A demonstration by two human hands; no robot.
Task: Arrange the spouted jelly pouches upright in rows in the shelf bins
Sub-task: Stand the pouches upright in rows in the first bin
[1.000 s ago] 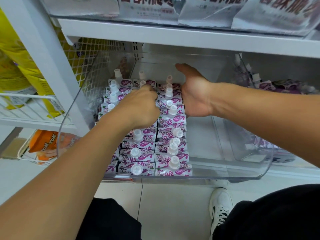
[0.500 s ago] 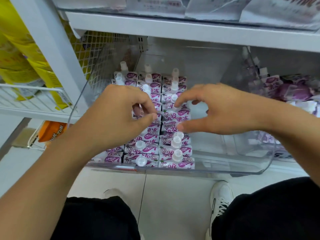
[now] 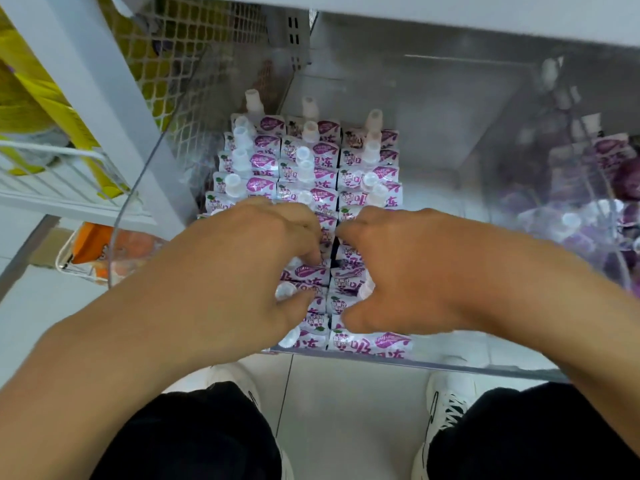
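Head | both hands lowered onto pouches | grip seemingly pinching pouches

The bin is packed on its left side with three rows of upright pouches, spouts up, leaving no gap between rows. Both hands, left and right, lie over the front pouches and block access there. To the right of the rows the bin floor is bare back to the rear wall, wide enough for a hand. The shelf above closes the top at the back, so entry is from the front. A clear wall divides off the next bin, heaped with loose pouches.
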